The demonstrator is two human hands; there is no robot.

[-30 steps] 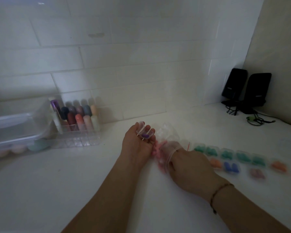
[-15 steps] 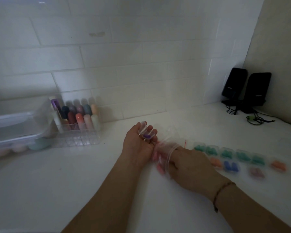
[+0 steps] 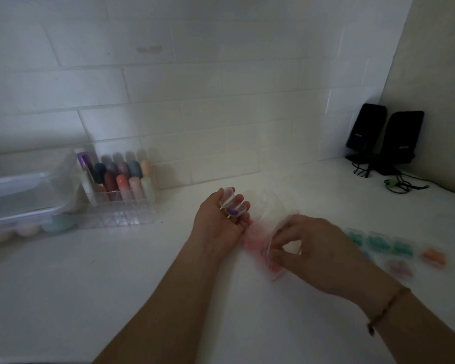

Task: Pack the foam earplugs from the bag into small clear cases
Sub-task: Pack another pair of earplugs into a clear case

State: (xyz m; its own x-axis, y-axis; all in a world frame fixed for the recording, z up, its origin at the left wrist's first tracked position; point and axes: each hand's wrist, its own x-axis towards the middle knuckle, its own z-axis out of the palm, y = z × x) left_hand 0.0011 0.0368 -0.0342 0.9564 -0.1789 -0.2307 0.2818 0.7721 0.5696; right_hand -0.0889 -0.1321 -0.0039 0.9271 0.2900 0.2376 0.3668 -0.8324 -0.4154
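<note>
Clear plastic forms the small open case resting on the curled fingers of the left hand, near the frame's centre; a purple earplug lies in its lower half. At 3 o'clock from that hand, the right hand pinches the blurred clear bag of pink earplugs, which touches the white counter. Further toward 3 o'clock lie filled cases holding teal, orange and mauve plugs. At 9 o'clock stands a clear organiser of coloured tubes; at 2 o'clock, two black speakers.
</note>
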